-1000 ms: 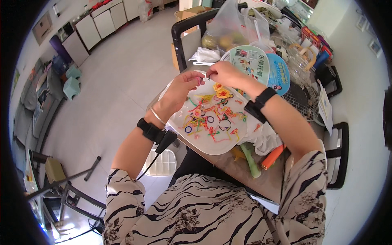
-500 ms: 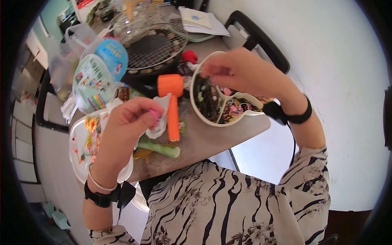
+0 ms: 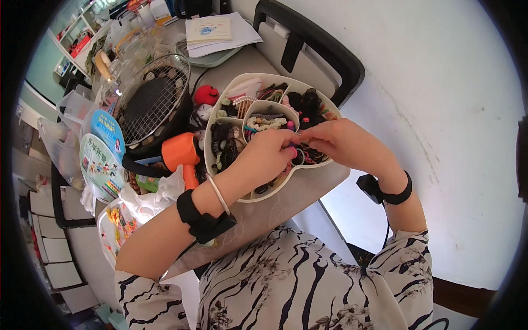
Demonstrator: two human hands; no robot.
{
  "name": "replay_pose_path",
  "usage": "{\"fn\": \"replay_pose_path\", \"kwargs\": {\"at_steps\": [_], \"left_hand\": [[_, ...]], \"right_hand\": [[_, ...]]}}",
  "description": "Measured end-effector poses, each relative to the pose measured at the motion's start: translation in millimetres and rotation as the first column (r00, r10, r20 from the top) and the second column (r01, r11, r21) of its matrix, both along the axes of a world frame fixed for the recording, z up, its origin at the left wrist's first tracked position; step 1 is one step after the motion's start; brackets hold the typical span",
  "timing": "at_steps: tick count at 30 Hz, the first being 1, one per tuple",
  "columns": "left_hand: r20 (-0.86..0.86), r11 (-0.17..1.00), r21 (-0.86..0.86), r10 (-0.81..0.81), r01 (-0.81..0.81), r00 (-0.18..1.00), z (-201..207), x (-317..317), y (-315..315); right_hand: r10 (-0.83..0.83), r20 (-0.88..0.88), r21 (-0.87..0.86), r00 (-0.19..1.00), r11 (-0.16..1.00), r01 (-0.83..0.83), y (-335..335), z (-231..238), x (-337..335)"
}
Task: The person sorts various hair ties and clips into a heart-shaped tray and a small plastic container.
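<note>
Both my hands meet over a cream divided box (image 3: 242, 199) full of hair ties, beads and clips. A small bright pink piece (image 3: 293, 152) shows between the fingers of my left hand (image 3: 267, 159), which is closed in a pinch; its exact kind is unclear. My right hand (image 3: 344, 144) has its thumb and fingertips pressed together beside the left fingertips, and what they hold, if anything, is hidden. Beneath the hands lies a compartment of coloured hair ties (image 3: 316, 157). A round inner cup (image 3: 272, 107) of beaded bands sits just beyond them.
Left of the box stand an orange toy hammer (image 3: 180, 153), a red plush ball (image 3: 207, 94) and a black pot with a wire grill (image 3: 154, 102). Round fans (image 3: 102, 168), white tissue (image 3: 154, 198) and a white tray (image 3: 107, 242) lie farther left. A chair (image 3: 352, 66) borders the table.
My left hand has moved right from beside the hammer to the box, carrying the pink piece. My right hand has come lower and nearer, meeting it. The view has shifted, showing more of the box.
</note>
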State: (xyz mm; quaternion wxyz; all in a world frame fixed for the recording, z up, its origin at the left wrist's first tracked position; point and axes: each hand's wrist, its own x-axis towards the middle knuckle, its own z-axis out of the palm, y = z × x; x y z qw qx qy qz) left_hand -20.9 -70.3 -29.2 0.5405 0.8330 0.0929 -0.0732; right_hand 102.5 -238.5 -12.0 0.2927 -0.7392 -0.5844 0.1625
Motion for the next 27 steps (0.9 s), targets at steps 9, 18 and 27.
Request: {"fn": "replay_pose_path", "kwargs": {"at_steps": [9,18,27], "left_hand": [[0.058,0.975,0.222,-0.039,0.025,0.998,24.3,3.4,6.4],[-0.029,0.979,-0.084,0.182,-0.184,0.983,48.5,-42.1,48.7],[0.233,0.939,-0.045,0.342,-0.341,0.910,117.2,-162.8,83.5]], "right_hand": [[-0.058,0.008,0.004,0.998,0.998,0.058,-14.5,-10.8,2.2],[0.194,-0.109,0.085,0.975,0.979,-0.185,4.1,-0.3,-15.7],[0.398,0.148,-0.043,0.905,0.917,-0.396,48.4,8.0,-67.9]]}}
